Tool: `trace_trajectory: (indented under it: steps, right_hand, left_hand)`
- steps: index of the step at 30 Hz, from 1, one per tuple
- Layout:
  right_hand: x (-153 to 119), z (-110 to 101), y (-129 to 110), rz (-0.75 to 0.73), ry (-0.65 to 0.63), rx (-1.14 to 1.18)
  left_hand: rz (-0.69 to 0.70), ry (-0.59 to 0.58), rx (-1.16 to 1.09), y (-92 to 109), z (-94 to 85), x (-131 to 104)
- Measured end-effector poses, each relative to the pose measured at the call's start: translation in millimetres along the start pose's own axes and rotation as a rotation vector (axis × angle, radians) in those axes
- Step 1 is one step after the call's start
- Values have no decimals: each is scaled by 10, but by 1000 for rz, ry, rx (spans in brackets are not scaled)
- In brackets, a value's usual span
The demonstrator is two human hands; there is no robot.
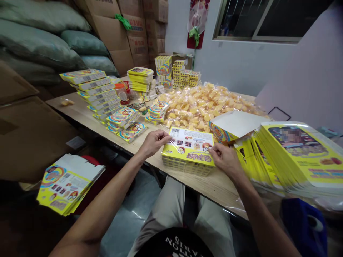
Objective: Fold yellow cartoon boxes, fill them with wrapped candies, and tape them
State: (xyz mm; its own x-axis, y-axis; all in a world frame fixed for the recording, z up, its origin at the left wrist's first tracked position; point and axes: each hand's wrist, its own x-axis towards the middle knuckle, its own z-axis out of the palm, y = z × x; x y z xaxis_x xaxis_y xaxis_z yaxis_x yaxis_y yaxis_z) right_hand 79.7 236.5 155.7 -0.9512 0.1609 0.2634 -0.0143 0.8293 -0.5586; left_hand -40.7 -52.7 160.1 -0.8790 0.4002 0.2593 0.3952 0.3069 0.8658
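A stack of flat yellow-and-white printed boxes (pixel 187 146) sits at the table's front edge, its printed side facing up. Glossy streaks on it look like clear film. My left hand (pixel 155 143) pinches at its left edge, thumb and forefinger together. At the right front corner, my right hand (pixel 224 157) is closed in a similar pinch. Whether the fingers grip film or card is too small to tell. Just behind lies a large heap of wrapped yellow pieces (pixel 198 107). An opened printed carton (pixel 238 123) with a white inside rests beyond my right hand.
Flat printed cards (pixel 302 153) fan out on the right. Stacked boxes (pixel 99 94) lean at the left, with smaller box stacks (pixel 163 69) farther back. More printed cards (pixel 66 185) lie low on the left, beside a cardboard carton (pixel 34 135). A blue container (pixel 302 225) stands lower right.
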Motion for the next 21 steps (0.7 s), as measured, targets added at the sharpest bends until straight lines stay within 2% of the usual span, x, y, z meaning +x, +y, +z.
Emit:
trace_trajectory:
  steps: [6, 9, 12, 15, 18, 20, 21]
  right_hand:
    - [37, -3, -19, 152, 49, -42]
    - [61, -7, -34, 210, 20, -55]
    - [70, 27, -34, 269, 5, -65]
    - [75, 109, 19, 284, 32, -86]
    - [80, 176, 97, 284, 117, -61]
    - [61, 177, 92, 296, 169, -27]
    - [37, 165, 59, 269, 192, -11]
  left_hand:
    - [-72, -54, -49, -73, 66, 34]
    - [-129, -84, -87, -81, 75, 16]
    - [-123, -80, -58, -85, 84, 8]
    - [-118, -35, -100, -116, 95, 36]
    - [-205, -7, -223, -152, 106, 78]
    - [-222, 92, -177, -131, 112, 67]
    - [-172, 176, -100, -103, 113, 38]
